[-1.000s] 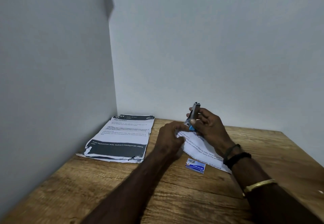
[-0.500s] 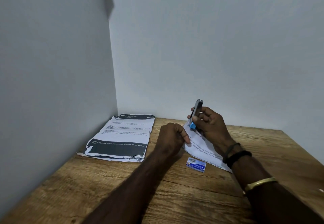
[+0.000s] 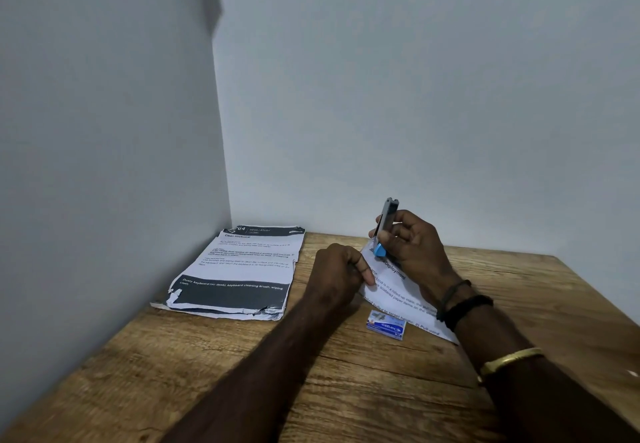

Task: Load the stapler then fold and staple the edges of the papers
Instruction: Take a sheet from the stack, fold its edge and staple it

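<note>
The right hand [image 3: 415, 248] gripped the stapler [image 3: 384, 231] upright at the folded paper [image 3: 391, 286] corner; the left hand [image 3: 337, 274] pinched the fold against the surface [image 3: 346, 373]. If that pinch loosened, the staple would likely miss the fold.

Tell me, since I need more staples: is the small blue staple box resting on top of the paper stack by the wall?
No, the staple box lies on the bare wooden table, apart from the paper stack.
</note>
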